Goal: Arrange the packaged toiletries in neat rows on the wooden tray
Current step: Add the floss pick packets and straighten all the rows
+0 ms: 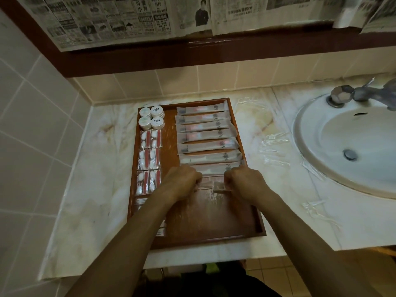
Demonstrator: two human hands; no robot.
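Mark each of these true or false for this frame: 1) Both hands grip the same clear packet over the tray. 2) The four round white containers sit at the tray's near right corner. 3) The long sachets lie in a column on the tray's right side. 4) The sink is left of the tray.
1) True: the left hand and right hand each pinch an end of the clear packet over the wooden tray.
2) False: the round white containers sit at the far left corner.
3) True: the long sachets are stacked in a column on the right.
4) False: the sink is to the right.
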